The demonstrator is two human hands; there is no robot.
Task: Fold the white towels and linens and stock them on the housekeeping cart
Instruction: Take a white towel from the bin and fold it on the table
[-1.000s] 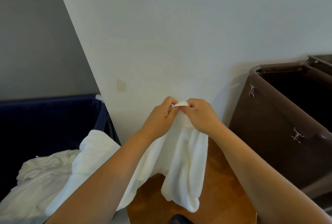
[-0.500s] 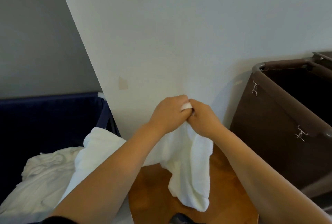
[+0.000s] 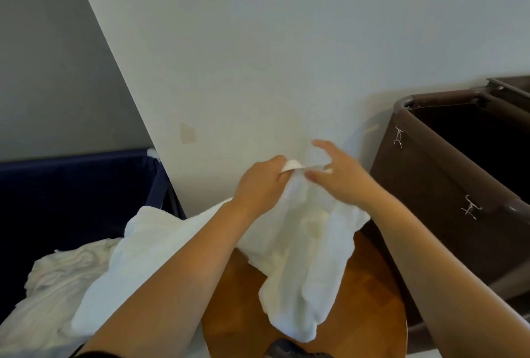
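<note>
— Check: any text, label, brand or number legible?
— None that I can read. The white towel I'm holding is plain, the brown cart bag is unmarked, and the wall is blank.

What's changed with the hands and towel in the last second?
The right hand has opened and seems to have let go of the white towel. The left hand still pinches its top edge, the towel hanging over the wooden table. Blue bin and brown cart unchanged.
</note>
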